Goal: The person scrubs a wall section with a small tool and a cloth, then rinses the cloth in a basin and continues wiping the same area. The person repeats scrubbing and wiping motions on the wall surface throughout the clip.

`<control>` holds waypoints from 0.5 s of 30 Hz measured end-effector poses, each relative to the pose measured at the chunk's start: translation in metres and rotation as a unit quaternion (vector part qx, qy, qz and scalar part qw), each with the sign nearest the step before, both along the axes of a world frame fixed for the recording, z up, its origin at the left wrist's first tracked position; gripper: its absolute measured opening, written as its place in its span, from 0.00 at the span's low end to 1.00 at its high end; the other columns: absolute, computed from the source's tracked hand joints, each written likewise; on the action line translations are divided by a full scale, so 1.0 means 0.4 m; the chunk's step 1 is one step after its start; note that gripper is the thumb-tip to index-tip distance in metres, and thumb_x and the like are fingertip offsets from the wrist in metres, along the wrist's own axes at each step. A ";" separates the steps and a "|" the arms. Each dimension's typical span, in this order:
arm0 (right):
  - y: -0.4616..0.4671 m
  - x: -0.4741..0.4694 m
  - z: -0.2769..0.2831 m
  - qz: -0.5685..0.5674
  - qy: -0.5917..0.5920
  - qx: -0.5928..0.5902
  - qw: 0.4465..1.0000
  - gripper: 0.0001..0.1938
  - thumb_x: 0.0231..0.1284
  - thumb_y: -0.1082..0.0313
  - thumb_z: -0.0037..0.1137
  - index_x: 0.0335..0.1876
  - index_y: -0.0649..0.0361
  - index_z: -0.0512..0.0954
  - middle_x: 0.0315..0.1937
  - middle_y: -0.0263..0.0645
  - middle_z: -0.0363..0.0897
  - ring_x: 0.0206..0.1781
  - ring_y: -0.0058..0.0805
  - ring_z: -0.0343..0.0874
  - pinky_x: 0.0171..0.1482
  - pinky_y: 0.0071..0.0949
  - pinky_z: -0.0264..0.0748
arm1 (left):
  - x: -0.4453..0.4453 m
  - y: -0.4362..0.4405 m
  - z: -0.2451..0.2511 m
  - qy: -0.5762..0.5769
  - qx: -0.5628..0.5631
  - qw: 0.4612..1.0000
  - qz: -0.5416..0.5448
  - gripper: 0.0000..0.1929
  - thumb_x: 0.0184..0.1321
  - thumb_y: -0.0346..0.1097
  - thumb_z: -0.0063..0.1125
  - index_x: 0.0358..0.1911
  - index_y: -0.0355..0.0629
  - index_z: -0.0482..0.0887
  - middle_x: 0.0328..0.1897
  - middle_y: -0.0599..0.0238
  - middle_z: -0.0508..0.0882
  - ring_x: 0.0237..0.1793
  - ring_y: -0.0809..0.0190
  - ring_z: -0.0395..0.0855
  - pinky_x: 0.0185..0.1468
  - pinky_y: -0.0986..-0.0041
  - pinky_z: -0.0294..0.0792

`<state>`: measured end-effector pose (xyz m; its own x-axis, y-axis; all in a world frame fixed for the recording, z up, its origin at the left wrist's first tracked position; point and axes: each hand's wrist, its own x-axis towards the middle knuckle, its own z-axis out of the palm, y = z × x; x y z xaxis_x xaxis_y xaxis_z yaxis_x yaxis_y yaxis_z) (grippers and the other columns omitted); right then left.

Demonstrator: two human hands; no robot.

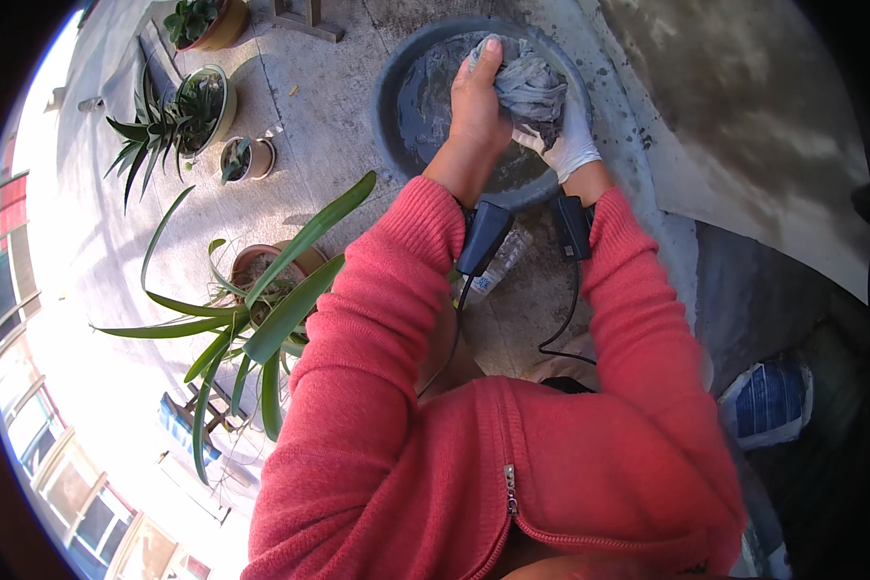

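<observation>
A wet, bunched grey cloth (533, 88) is held over a round grey plastic basin (386, 109) with murky water (426, 98) in it. My bare left hand (478, 101) presses on the cloth's left side, thumb up. On the other side my right hand (571, 141), in a thin whitish glove, grips the cloth from below and the right. A darker part of the cloth hangs between the two palms. Some of the fingers are hidden behind the cloth.
A clear plastic bottle (504, 257) with a label lies between my forearms, close to the basin. Black devices with cables (484, 239) are strapped at both wrists. Several potted plants (279, 290) stand to the left. A concrete ledge (739, 123) rises on the right.
</observation>
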<state>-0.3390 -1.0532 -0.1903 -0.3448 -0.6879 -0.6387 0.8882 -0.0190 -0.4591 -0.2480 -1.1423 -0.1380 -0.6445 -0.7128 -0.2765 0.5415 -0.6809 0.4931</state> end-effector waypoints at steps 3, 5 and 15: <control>0.023 0.018 0.000 -0.035 -0.087 -0.094 0.991 0.30 0.66 0.40 0.40 0.65 0.53 0.68 0.62 0.38 0.71 0.63 0.39 0.69 0.62 0.47 0.65 | -0.004 0.005 -0.003 0.008 0.030 0.999 -0.028 0.13 0.66 0.42 0.53 0.47 0.41 0.76 0.44 0.60 0.82 0.45 0.55 0.82 0.52 0.58 0.74; 0.013 0.002 0.012 -0.033 -0.064 -0.174 0.982 0.30 0.66 0.41 0.40 0.65 0.54 0.68 0.61 0.39 0.71 0.62 0.39 0.71 0.62 0.46 0.67 | -0.002 0.020 -0.005 -0.015 0.040 0.998 -0.035 0.13 0.66 0.42 0.52 0.47 0.42 0.76 0.45 0.60 0.82 0.46 0.55 0.82 0.53 0.58 0.74; -0.019 0.087 0.099 0.018 0.604 -0.058 0.795 0.06 0.64 0.69 0.55 0.38 0.64 0.79 0.47 0.37 0.79 0.50 0.27 0.76 0.54 0.25 0.70 | 0.014 0.005 -0.012 -0.070 0.083 0.990 -0.085 0.24 0.69 0.56 0.41 0.44 0.41 0.78 0.41 0.56 0.83 0.43 0.53 0.82 0.54 0.56 0.73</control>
